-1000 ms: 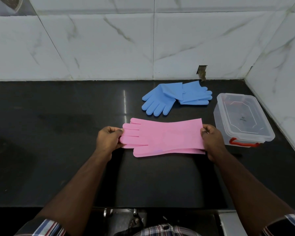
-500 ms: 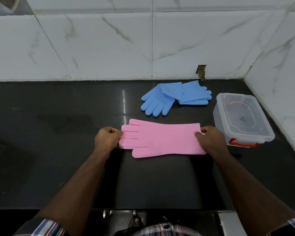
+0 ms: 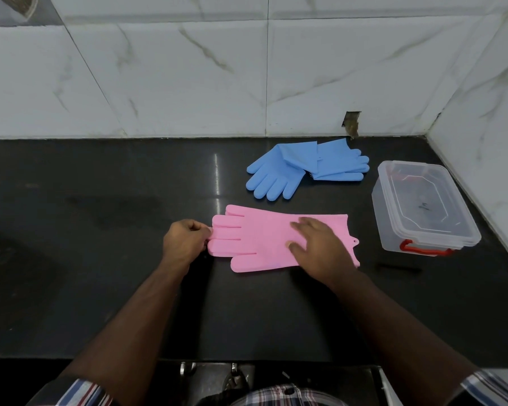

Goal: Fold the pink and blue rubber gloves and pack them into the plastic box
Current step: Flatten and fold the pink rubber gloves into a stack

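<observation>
Head view: the left hand (image 3: 185,244) pinches the fingertips of the pink gloves (image 3: 264,238), its grip closed on them, while the right hand (image 3: 317,247) presses flat, fingers straight, on the cuff end. Best to hold that palm firm as an anchor and fold evenly. Beyond the right hand lie the blue gloves (image 3: 302,168); to its right on the table (image 3: 100,273), the plastic box (image 3: 423,206), lid on.

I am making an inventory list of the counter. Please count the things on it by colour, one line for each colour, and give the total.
Pink: 1 stack of pink gloves; how many gloves are in it cannot be told
Blue: 2 blue gloves
Clear: 1 box with lid and red latch
Total: 4
</observation>
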{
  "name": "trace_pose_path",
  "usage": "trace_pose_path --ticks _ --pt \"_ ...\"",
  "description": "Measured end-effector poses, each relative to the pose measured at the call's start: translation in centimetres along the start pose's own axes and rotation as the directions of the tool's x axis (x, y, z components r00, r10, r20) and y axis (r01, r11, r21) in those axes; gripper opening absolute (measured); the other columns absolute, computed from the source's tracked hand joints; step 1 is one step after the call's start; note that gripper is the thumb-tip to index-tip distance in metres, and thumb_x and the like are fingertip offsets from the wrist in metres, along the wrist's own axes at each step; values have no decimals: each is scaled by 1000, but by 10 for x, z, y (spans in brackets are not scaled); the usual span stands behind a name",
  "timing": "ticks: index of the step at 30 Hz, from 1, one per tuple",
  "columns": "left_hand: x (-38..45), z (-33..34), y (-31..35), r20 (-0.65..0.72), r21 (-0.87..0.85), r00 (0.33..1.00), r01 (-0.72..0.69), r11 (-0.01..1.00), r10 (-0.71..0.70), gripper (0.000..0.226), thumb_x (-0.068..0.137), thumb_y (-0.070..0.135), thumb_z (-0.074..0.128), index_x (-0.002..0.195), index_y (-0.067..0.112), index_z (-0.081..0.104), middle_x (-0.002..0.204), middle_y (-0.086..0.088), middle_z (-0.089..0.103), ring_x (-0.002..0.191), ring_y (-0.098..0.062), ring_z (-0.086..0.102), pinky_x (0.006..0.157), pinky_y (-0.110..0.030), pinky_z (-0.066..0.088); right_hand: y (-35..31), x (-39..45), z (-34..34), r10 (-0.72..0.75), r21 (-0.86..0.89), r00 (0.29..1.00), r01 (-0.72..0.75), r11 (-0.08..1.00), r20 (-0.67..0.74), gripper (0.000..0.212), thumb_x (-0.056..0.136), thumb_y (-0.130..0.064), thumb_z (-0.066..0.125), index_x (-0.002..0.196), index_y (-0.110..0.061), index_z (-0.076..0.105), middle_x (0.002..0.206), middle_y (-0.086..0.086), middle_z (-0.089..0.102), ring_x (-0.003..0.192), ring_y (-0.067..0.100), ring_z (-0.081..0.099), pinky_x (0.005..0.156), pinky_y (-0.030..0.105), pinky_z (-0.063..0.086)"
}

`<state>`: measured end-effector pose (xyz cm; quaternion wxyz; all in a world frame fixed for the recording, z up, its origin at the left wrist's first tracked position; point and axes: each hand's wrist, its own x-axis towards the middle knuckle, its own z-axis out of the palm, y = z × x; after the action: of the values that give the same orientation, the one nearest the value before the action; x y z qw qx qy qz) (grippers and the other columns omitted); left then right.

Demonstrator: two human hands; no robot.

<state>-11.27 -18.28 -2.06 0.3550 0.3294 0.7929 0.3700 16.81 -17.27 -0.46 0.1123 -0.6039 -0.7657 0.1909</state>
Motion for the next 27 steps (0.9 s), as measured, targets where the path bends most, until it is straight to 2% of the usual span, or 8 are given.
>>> trace_pose_path --ticks 4,6,8,11,14,16,19,27 --pt "0 0 -2 11 13 1000 -27 1000 27 5 79 19 73 75 18 75 74 -1 76 77 -24 75 79 -46 63 -3 -3 19 -47 -55 994 53 997 96 57 100 -49 41 153 -31 28 163 -5 18 150 16 11 119 35 11" --pt "-4 0 2 0 61 999 -53 997 53 6 83 19 71 87 18 75 84 0 76 83 -24 73 84 -40 61 -2 -3 21 -50 -90 991 61 994 120 57 102 -49 37 154 -31 25 164 -4 15 151 17 9 119 35 8" --pt "-9 4 6 -46 173 986 -151 973 161 22 86 21 67 106 17 74 103 1 73 99 -22 68 91 -35 54 -4 -2 20 -47 -94 992 57 994 114 57 102 -47 36 155 -29 24 164 -4 14 151 17 9 120 35 8" --pt "-24 20 14 -17 449 874 -428 784 486 34 89 24 60 122 23 68 126 1 65 119 -24 57 100 -42 47 -14 3 17 -54 -91 997 58 994 50 55 104 -43 35 155 -25 26 164 -2 17 151 17 11 120 35 10" --pt "-37 47 29 216 572 751 -615 542 624 43 97 32 53 139 23 57 146 3 54 139 -20 43 112 -44 34 -21 15 20 -87 -141 996 90 986 28 55 104 -42 33 155 -22 25 164 1 15 151 19 10 120 38 10" --pt "-35 61 33 362 633 724 -653 416 587 53 102 40 41 151 20 43 160 1 39 150 -22 27 121 -48 21 -21 20 25 -85 -192 995 93 977 54 57 103 -44 32 156 -23 20 165 2 10 152 21 6 120 42 9" --pt "-27 68 26 459 698 763 -627 346 455 61 105 47 25 160 19 24 168 1 18 156 -25 8 124 -52 7 -17 23 33 -36 -222 995 55 974 92 62 103 -49 28 157 -24 12 166 2 3 152 22 0 120 45 7" --pt "-24 72 15 490 729 770 -619 292 410 67 104 54 13 162 21 9 170 2 4 157 -22 -2 125 -51 -1 -9 20 45 -13 -271 994 42 962 107 66 102 -55 16 157 -22 -1 166 3 -6 152 21 -5 121 43 -2"
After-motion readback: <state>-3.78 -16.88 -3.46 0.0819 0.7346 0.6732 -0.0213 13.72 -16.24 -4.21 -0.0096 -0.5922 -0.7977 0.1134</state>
